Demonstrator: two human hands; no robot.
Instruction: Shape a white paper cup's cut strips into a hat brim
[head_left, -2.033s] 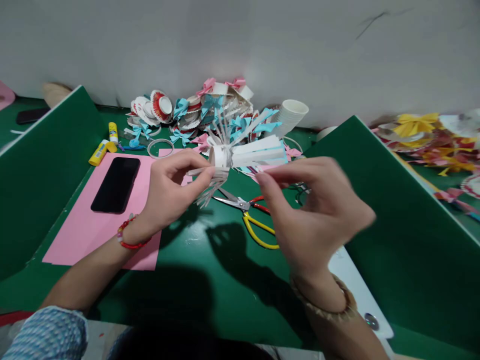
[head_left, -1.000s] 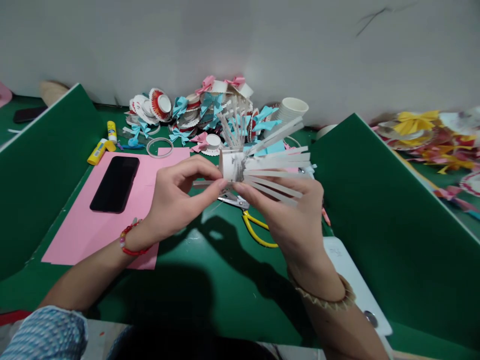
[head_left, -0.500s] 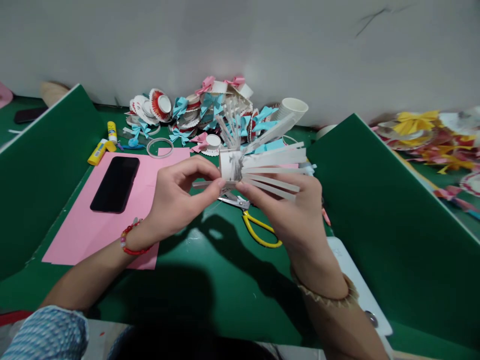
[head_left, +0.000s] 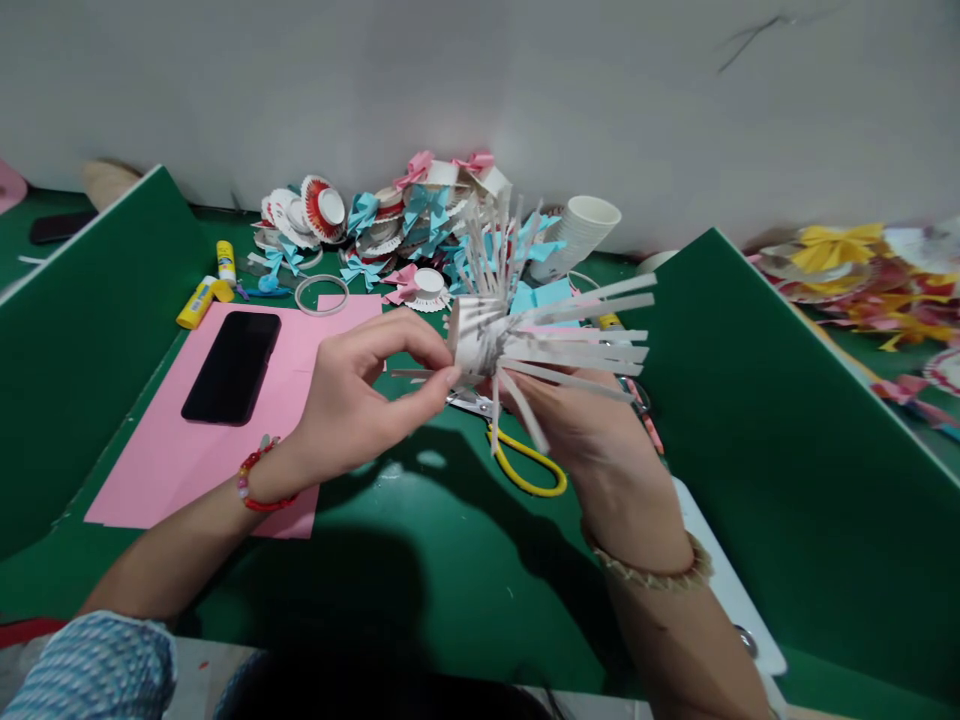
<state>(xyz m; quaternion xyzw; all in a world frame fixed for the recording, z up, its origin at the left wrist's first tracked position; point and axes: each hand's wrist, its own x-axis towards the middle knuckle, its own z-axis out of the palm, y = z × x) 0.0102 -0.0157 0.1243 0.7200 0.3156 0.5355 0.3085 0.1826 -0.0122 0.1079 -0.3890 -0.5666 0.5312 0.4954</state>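
A white paper cup [head_left: 471, 335] is held up over the table, its wall cut into long thin strips that fan out to the right and upward. My left hand [head_left: 360, 390] pinches the rim of its uncut base between thumb and fingers. On the other side, my right hand [head_left: 600, 425] is curled behind the strips at the cup, and its fingertips are mostly hidden. Two strips hang down in front of that hand. Below the cup lie scissors [head_left: 529, 465] with yellow handles, their blades partly covered.
A black phone [head_left: 232, 367] rests on pink paper [head_left: 165, 455] at left. Glue sticks [head_left: 225, 262] stand and lie behind it. Finished paper hats with bows [head_left: 379, 235] and stacked paper cups [head_left: 581, 235] line the wall. Green dividers [head_left: 787, 400] flank the table; a white device [head_left: 724, 560] lies right.
The cup has turned and shifted slightly right, with more strips spread out and two now hanging down. My right thumb has gone from the front to behind the strips.
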